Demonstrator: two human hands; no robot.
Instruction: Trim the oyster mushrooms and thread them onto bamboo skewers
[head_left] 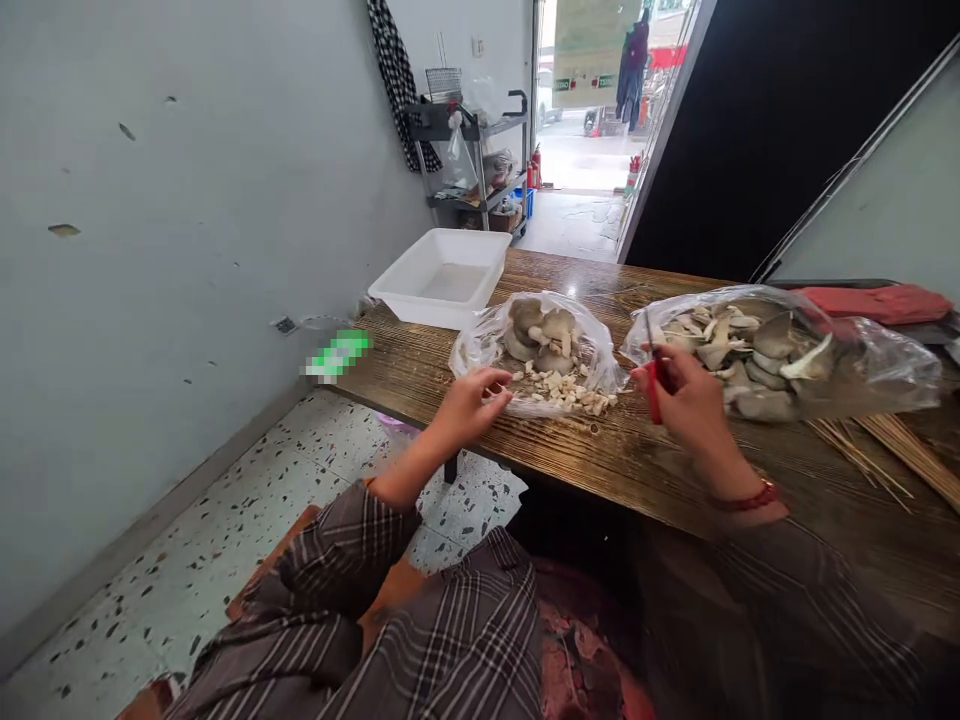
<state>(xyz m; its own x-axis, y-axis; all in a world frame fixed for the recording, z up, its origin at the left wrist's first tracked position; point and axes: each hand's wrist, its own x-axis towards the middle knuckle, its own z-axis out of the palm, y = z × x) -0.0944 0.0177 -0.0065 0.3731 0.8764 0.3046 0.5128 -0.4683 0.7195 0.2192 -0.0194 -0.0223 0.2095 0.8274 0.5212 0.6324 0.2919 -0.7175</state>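
Observation:
My left hand [474, 405] is at the near left edge of a clear plastic bag [478, 345], its fingers curved and apart with nothing between them. In that bag lie grey-capped mushrooms [556, 326] and many small pale cut pieces [566, 390]. My right hand [686, 400] grips red-handled scissors [655, 390], their blades pointing up and away. It is between this bag and a second plastic bag [900, 375], which holds more mushrooms [772, 338], some of them with pale stems showing.
A white plastic tub [405, 303] stands at the far left of the wooden table [600, 470]. Wooden skewers [904, 445] lie at the right, and a red cloth [877, 302] lies behind the second bag. A shelf cart [480, 135] stands beyond the table.

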